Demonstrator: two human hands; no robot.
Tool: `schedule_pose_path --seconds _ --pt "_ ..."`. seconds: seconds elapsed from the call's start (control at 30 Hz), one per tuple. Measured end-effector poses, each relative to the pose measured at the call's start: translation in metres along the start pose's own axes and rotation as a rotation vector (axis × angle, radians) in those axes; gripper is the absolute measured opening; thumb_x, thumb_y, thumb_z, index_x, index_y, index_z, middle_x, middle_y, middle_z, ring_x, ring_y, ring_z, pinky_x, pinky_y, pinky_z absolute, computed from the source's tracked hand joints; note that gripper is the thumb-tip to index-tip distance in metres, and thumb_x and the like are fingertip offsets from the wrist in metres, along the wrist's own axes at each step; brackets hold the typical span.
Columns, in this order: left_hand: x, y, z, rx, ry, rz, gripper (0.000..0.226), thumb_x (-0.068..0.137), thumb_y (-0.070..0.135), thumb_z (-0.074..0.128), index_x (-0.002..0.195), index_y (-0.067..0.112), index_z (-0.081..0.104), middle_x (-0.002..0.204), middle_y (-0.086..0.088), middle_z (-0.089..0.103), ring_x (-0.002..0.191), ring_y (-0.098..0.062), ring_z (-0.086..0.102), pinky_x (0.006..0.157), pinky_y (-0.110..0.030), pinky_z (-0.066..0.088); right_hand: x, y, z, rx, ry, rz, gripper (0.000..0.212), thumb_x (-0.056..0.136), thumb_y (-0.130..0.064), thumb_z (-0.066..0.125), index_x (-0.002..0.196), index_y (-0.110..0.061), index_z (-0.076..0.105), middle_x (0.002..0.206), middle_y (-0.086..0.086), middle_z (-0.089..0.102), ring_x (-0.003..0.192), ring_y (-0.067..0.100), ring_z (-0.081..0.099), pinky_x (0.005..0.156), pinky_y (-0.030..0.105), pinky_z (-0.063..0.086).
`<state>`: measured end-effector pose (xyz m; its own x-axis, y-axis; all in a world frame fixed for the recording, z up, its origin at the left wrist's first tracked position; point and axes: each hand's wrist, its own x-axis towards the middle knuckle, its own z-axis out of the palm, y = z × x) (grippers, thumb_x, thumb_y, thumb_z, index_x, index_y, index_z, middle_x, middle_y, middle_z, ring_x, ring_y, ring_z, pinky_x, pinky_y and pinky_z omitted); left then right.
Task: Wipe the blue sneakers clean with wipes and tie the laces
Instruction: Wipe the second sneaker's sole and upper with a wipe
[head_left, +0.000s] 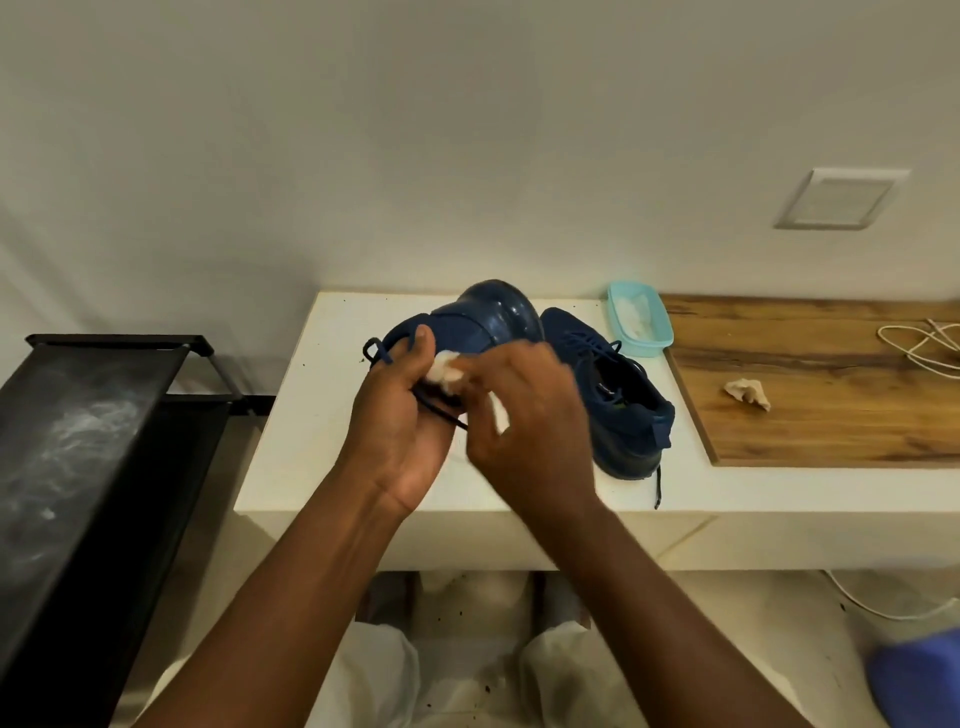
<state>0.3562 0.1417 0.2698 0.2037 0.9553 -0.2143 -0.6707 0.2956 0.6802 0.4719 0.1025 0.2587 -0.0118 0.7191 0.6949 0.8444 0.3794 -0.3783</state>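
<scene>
Blue mesh sneaker (470, 325) with a glossy blue rubber sole is held above the near-left part of the white countertop (311, 426), tipped so that its sole faces up and away from the person. The left hand (400, 421) grips it from beneath and from the left, fingers curled round the upper and the thumb pressed against the fabric at the side. A dark blue lace (441, 413) runs loose across this palm, and a loop of it sticks out just left of the thumb. The right hand (530, 415), blurred, comes in from the right and meets the left hand at the shoe. Its fingers are bunched round a crumpled white wipe (445, 371), which is pressed to the sneaker just right of the left thumb, with a loose end showing under the fingers. Just right of the right hand, the second blue sneaker (623, 400) stands upright on the countertop, its lace end hanging over the front edge. Beyond it, farther from the hands, a turquoise plastic tub (647, 345) holds white wipes. Farther right lies a brown wooden board (831, 415) carrying a crumpled soiled wipe (748, 393) and a coiled white cable (919, 345). Well left of the left hand stands a black metal rack (93, 441).
</scene>
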Motion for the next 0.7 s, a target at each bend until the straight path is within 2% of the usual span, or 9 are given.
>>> schedule_pose_path --seconds 0.07,0.13,0.23,0.3,0.37,0.47,0.53,0.63,0.7 --pt "0.001 -0.003 0.002 -0.007 -0.016 0.026 0.049 0.097 0.021 0.057 0.138 -0.005 0.051 0.131 -0.02 0.064 0.12 -0.033 0.063 0.105 -0.048 0.049 0.011 0.022 -0.006 0.01 0.126 0.151 0.013 0.096 -0.015 0.061 0.105 -0.015 0.07 0.094 0.002 0.064 0.087 0.02 0.056 0.074 0.042 0.048" --pt "0.0 -0.007 0.003 -0.021 -0.006 0.029 0.043 0.1 0.017 0.054 0.139 -0.001 0.052 0.135 -0.02 0.064 0.126 -0.034 0.062 0.109 -0.049 0.047 0.013 0.03 -0.009 0.059 0.158 0.235 0.013 0.098 -0.018 0.061 0.109 -0.015 0.069 0.096 0.0 0.063 0.09 0.018 0.056 0.077 0.04 0.049" --pt "-0.002 -0.011 0.0 0.019 -0.003 0.017 0.02 0.104 0.016 0.051 0.115 0.005 0.063 0.104 -0.013 0.072 0.096 -0.023 0.072 0.084 -0.036 0.061 0.001 0.007 -0.002 0.121 -0.011 0.121 0.015 0.098 -0.017 0.058 0.108 -0.013 0.069 0.098 0.001 0.063 0.088 0.016 0.056 0.074 0.036 0.05" --pt "-0.002 -0.012 -0.002 0.009 0.015 -0.004 0.015 0.104 0.019 0.052 0.095 0.01 0.061 0.082 -0.007 0.063 0.074 -0.014 0.065 0.068 -0.027 0.06 -0.005 -0.004 0.0 0.11 -0.085 0.02 0.016 0.097 -0.019 0.059 0.105 -0.013 0.071 0.093 0.001 0.063 0.083 0.016 0.055 0.071 0.035 0.049" --pt "-0.003 -0.012 0.001 -0.014 -0.02 -0.005 0.017 0.105 0.018 0.049 0.101 0.009 0.063 0.095 -0.011 0.068 0.088 -0.021 0.067 0.081 -0.032 0.06 0.003 0.006 -0.002 0.055 -0.02 0.019 0.012 0.095 -0.017 0.062 0.101 -0.014 0.072 0.09 0.001 0.063 0.082 0.018 0.054 0.072 0.037 0.047" --pt "-0.004 -0.016 0.006 -0.018 -0.019 0.022 0.025 0.106 0.012 0.046 0.125 0.007 0.061 0.129 -0.017 0.068 0.118 -0.029 0.066 0.101 -0.041 0.054 0.02 0.031 -0.012 0.027 0.13 0.233 0.011 0.096 -0.02 0.063 0.104 -0.018 0.071 0.097 -0.001 0.062 0.093 0.018 0.054 0.082 0.026 0.043" --pt "-0.005 -0.02 0.007 -0.008 -0.014 0.027 0.025 0.106 0.011 0.046 0.125 0.006 0.061 0.127 -0.016 0.069 0.114 -0.027 0.068 0.095 -0.037 0.058 0.018 0.028 -0.013 0.044 0.103 0.26 0.017 0.098 -0.024 0.058 0.107 -0.021 0.072 0.105 -0.002 0.063 0.1 0.017 0.053 0.087 0.02 0.039" --pt "-0.004 -0.024 0.0 -0.003 -0.039 0.001 0.014 0.105 0.009 0.048 0.112 0.008 0.06 0.1 -0.011 0.068 0.097 -0.022 0.066 0.078 -0.029 0.06 0.0 -0.001 -0.005 0.078 -0.056 0.116 0.022 0.096 -0.027 0.055 0.102 -0.019 0.075 0.101 -0.002 0.065 0.096 0.019 0.054 0.082 0.029 0.042" --pt "-0.004 -0.026 -0.004 -0.009 -0.045 -0.001 0.014 0.105 0.009 0.048 0.113 0.008 0.059 0.102 -0.009 0.067 0.101 -0.022 0.065 0.084 -0.03 0.06 0.002 0.003 -0.006 0.03 -0.098 0.083 0.029 0.096 -0.032 0.05 0.101 -0.019 0.076 0.094 0.0 0.065 0.091 0.02 0.056 0.076 0.035 0.043"
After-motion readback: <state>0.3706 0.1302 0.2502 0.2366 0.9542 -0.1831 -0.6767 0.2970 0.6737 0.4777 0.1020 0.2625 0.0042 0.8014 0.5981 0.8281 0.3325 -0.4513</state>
